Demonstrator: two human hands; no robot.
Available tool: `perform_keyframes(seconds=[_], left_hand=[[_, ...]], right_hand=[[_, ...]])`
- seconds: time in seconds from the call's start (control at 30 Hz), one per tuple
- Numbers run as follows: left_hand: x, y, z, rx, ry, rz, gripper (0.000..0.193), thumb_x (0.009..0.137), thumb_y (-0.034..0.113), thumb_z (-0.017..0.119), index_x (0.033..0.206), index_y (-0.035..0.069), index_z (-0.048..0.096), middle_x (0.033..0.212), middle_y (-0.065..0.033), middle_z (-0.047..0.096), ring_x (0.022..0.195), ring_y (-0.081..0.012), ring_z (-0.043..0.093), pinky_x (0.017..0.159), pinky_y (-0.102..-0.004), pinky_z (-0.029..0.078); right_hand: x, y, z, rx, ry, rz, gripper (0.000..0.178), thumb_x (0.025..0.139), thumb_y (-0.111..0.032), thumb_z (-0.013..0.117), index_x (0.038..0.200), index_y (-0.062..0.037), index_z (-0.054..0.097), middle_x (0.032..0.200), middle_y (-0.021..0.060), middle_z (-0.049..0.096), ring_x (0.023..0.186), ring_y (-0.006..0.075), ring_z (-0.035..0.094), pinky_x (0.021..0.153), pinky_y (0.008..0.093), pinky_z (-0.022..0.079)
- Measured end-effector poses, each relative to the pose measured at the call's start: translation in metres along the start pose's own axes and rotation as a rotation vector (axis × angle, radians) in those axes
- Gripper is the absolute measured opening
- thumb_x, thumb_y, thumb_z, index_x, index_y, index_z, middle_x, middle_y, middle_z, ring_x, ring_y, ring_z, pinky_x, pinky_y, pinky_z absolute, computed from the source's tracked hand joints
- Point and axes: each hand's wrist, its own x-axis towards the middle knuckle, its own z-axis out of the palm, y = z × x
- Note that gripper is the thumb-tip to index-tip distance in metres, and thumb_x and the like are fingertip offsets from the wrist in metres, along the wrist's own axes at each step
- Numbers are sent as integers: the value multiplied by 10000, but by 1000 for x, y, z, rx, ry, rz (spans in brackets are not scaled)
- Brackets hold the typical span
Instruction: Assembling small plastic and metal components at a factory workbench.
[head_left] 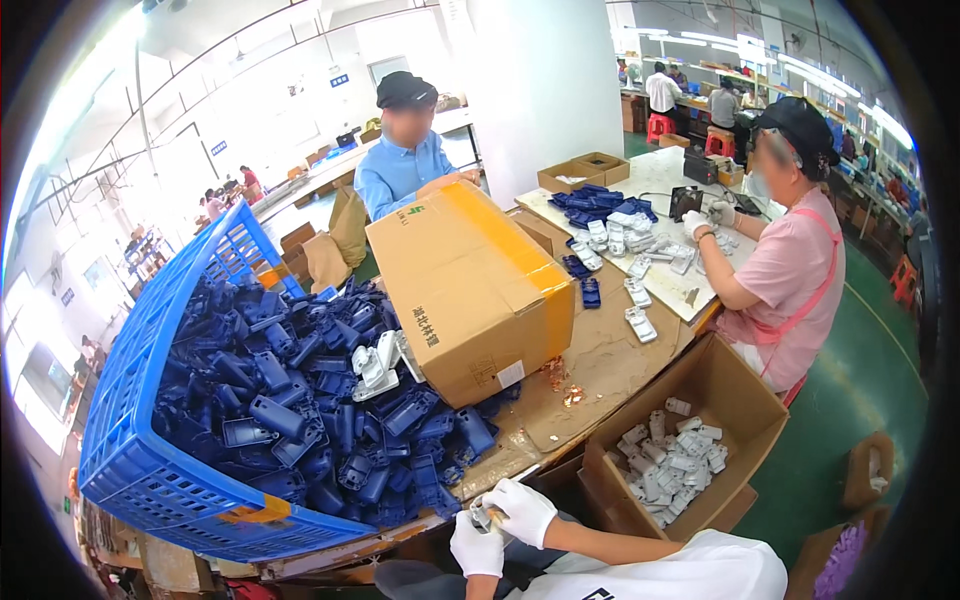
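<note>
My left hand [476, 547] and my right hand [522, 508], both in white gloves, meet at the near table edge. Together they pinch a small grey-white plastic part [482, 516]. Just beyond them lies a heap of dark blue plastic parts [300, 400] spilling from a tilted blue mesh crate [150, 470]. A few white parts [372, 368] rest on top of the heap. An open cardboard box [745, 400] to my right holds several white parts [672, 462].
A person in a blue shirt [400, 170] across the table holds a large taped cardboard box [470, 285] tilted against the heap. A person in pink [790, 270] at the right handles white parts [640, 245] on a white bench. Small boxes stand behind.
</note>
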Motion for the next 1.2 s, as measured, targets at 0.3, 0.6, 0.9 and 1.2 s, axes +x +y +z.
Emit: perform_keyframes(seconds=[0.3,0.6,0.9,1.2], left_hand=[[-4,0,-6,176,51,31,220,764,194,724,894,87,583,857,-154,664,814,-364,650,706,-440,510],[-3,14,-20,109,-65,264,314,744,137,762,1011,54,621,875,-147,677,844,-317,678,743,-383,524],[5,5,-18,-11,-196,228,211,852,58,623,1062,52,610,924,-185,687,858,-338,683,741,-394,533],[18,2,-5,9,-67,226,201,867,18,582,1065,49,596,900,-184,684,868,-357,673,746,-398,519]], right_hand=[[1,-10,11,-15,11,-46,163,769,-94,669,924,-96,623,885,119,568,851,318,585,764,396,493],[2,-1,-14,426,-227,372,225,888,-193,635,1050,-36,629,967,157,649,888,279,634,794,361,494],[1,0,-23,206,-326,332,222,868,-242,626,996,-60,617,899,182,647,873,378,623,770,413,495],[21,-4,-18,13,-262,319,173,832,-165,591,968,-61,616,908,192,647,902,385,614,769,435,483]])
